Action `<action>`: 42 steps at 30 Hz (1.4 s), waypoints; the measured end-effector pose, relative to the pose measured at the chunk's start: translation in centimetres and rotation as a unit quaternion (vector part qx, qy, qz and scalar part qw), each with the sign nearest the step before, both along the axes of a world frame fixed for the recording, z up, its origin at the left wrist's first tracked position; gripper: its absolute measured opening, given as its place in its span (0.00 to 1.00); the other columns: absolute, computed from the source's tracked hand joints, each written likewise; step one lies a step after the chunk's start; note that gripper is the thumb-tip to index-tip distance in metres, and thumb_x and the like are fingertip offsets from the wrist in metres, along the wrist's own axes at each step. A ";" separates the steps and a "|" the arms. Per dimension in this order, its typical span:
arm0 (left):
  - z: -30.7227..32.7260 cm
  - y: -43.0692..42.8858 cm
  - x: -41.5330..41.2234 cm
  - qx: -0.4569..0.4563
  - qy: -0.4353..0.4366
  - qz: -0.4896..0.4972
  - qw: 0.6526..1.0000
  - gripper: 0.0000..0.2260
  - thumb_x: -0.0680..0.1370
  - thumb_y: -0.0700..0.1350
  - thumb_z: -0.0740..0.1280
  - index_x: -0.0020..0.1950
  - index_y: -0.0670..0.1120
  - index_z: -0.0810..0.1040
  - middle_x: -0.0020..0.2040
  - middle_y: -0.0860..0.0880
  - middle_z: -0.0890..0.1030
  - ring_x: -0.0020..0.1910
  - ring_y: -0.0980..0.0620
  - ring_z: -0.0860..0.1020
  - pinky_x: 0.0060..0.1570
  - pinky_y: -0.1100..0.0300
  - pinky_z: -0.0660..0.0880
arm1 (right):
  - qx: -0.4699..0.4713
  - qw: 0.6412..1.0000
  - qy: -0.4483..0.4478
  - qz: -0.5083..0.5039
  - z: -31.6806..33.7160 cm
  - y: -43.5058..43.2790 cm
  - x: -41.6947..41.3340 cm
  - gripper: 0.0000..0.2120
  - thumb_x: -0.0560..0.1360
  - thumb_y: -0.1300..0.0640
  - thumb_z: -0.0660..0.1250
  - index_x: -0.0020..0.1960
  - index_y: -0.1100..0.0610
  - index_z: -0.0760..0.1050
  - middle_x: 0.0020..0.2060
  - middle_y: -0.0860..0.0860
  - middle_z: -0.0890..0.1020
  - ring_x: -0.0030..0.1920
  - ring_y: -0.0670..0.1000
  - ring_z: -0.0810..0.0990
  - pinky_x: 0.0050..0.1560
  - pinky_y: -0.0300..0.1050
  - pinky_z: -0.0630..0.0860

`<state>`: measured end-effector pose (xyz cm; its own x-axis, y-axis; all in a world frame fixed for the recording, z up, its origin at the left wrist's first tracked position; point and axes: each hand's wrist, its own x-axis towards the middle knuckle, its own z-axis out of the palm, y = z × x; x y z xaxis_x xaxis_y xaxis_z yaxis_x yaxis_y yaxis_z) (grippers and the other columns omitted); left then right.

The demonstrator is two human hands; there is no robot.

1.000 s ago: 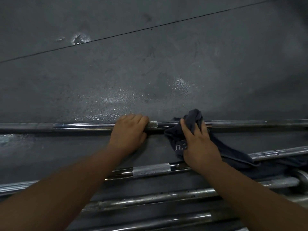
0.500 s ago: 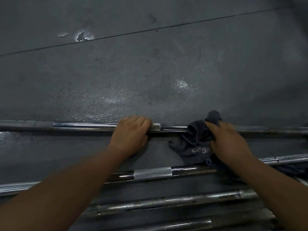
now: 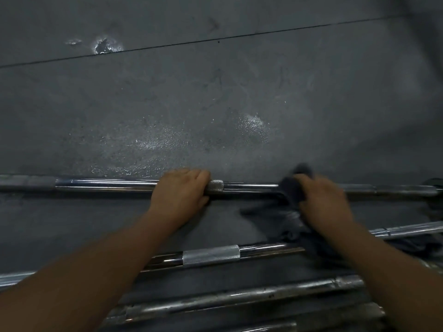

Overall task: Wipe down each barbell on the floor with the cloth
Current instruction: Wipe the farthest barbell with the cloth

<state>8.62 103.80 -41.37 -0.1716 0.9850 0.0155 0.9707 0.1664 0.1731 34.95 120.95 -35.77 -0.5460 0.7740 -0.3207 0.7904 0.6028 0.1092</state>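
left grip (image 3: 180,190) curled, palm down | right grip (image 3: 322,200) curled, motion-blurred | both forearms (image 3: 96,274) outstretched

The scene is dim and bluish, with glare glinting off patches of the floor (image 3: 251,125) and along the chrome barbell (image 3: 107,184). The right hand (image 3: 323,200) and cloth (image 3: 293,188) are smeared by motion blur, and the frame's corners darken.

The dark grey floor (image 3: 239,92) has a thin seam (image 3: 215,40) across its far part and glistening wet patches (image 3: 251,125). Chrome bars lie side by side on it: the farthest barbell (image 3: 107,184), a second barbell (image 3: 263,250) with a knurled band (image 3: 211,256), and duller barbells (image 3: 239,298) nearer. A dark cloth (image 3: 291,190) drapes over the farthest barbell and trails onto the floor.
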 end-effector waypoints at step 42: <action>2.5 0.8 -0.8 -0.141 0.035 0.012 0.989 0.12 0.71 0.50 0.70 0.51 0.48 0.74 0.46 0.47 0.81 0.44 0.42 0.80 0.39 0.56 0.72 | 0.000 0.999 0.039 0.003 -1.1 -4.3 -5.1 0.25 0.64 0.57 0.71 0.61 0.54 0.77 0.49 0.62 0.79 0.50 0.64 0.75 0.53 0.56 0.72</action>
